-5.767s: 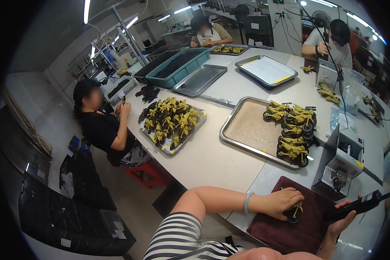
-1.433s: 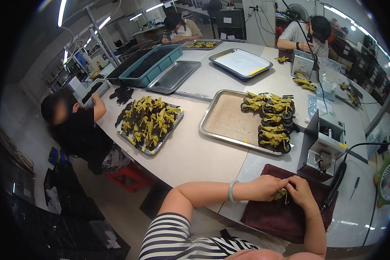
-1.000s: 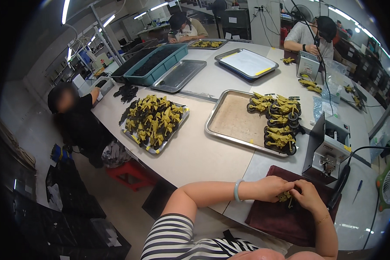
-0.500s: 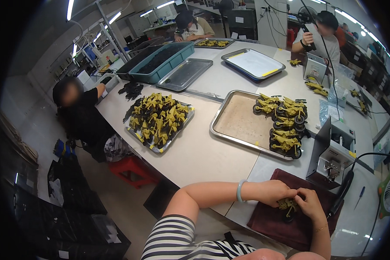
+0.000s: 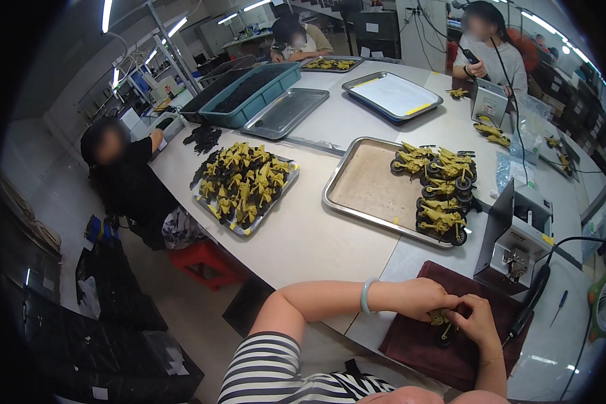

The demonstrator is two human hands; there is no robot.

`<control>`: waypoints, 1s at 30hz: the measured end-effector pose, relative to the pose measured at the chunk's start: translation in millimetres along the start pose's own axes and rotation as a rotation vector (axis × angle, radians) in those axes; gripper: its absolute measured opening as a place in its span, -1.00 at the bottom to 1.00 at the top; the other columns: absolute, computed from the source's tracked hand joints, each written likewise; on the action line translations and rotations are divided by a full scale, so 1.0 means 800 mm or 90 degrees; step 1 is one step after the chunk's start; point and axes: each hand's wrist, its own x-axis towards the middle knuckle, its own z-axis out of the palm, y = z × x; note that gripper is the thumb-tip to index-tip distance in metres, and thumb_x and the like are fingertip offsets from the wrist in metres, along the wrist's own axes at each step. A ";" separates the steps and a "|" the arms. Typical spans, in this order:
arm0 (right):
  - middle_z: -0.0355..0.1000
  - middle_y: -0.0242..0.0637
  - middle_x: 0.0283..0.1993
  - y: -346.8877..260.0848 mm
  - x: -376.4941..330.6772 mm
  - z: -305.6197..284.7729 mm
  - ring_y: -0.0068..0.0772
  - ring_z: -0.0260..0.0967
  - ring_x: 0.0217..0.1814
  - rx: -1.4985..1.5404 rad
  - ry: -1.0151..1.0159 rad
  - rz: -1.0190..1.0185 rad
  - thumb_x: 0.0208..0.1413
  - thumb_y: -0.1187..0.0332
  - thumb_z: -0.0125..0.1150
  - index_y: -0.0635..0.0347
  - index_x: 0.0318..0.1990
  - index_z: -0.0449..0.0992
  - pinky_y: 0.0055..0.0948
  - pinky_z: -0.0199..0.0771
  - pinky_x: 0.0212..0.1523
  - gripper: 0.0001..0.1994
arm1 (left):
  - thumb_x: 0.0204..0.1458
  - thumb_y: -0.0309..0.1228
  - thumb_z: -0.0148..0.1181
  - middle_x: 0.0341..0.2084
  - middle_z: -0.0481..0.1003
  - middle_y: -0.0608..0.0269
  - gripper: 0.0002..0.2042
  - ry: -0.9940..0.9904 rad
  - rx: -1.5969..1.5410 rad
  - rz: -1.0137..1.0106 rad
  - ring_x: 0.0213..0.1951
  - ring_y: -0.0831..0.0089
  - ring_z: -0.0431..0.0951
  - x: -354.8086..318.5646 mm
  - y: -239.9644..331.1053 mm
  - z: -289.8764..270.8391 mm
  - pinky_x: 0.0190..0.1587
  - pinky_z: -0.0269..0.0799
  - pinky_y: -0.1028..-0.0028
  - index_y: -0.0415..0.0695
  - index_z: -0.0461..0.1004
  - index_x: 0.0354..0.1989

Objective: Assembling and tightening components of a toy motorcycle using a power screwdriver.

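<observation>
Evidently both hands meet over one small toy motorcycle [image 5: 439, 317], just above the maroon cloth [image 5: 411, 343] at the table's [image 5: 337, 252] near edge. Its long axis is mostly hidden by fingers, but the exposed end, a thin yellow strut with a dark wheel, points toward the cloth's near edge; whether that is front or rear, I cannot tell. The grey machine [image 5: 512, 259] by the cloth's far right corner bears small dark print on its front, too small to read, and a yellow sticker on its edge. What shows of the motorcycle is dull mustard yellow, with openwork shapes above the black wheel. The left hand [image 5: 424, 298] curls around its far left side, gripping it; the right hand [image 5: 477, 320] bends in with fingertips against it, and whether they pinch a part is hidden. Similar motorcycles [image 5: 441, 192] crowd the right edge of a steel tray [image 5: 360, 178].
</observation>
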 end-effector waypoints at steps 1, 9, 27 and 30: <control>0.34 -0.24 -0.58 0.000 0.000 0.000 -0.40 0.28 -0.58 -0.003 0.005 0.001 -0.31 0.33 0.32 0.31 -0.47 0.48 -0.51 0.25 -0.53 -0.75 | -0.27 -0.46 0.20 -0.49 0.42 0.07 -0.66 0.001 -0.002 -0.004 -0.35 0.08 0.44 0.000 0.000 -0.001 -0.32 0.35 0.22 -0.16 0.27 -0.26; 0.38 -0.21 -0.54 0.002 0.000 -0.003 -0.38 0.33 -0.53 -0.012 0.025 -0.035 -0.23 0.37 0.21 0.31 -0.46 0.49 -0.48 0.29 -0.51 -0.82 | -0.29 -0.45 0.21 -0.49 0.42 0.07 -0.64 -0.024 -0.016 -0.017 -0.35 0.08 0.44 0.002 -0.002 -0.004 -0.31 0.35 0.23 -0.16 0.28 -0.26; 0.36 -0.29 -0.56 -0.009 -0.009 -0.019 -0.49 0.29 -0.59 0.003 0.026 -0.033 -0.26 0.49 0.17 0.27 -0.48 0.50 -0.57 0.27 -0.58 -0.89 | -0.34 -0.52 0.17 -0.53 0.41 0.09 -0.71 0.013 0.023 0.053 -0.36 0.11 0.43 0.002 -0.007 0.006 -0.24 0.32 0.26 -0.17 0.26 -0.37; 0.37 -0.27 -0.54 -0.003 -0.007 -0.019 -0.46 0.32 -0.56 -0.029 0.021 -0.006 -0.25 0.49 0.15 0.28 -0.46 0.49 -0.56 0.29 -0.55 -0.88 | -0.35 -0.52 0.17 -0.54 0.41 0.09 -0.71 0.020 0.033 0.055 -0.37 0.11 0.43 0.001 -0.007 0.007 -0.24 0.32 0.26 -0.17 0.27 -0.37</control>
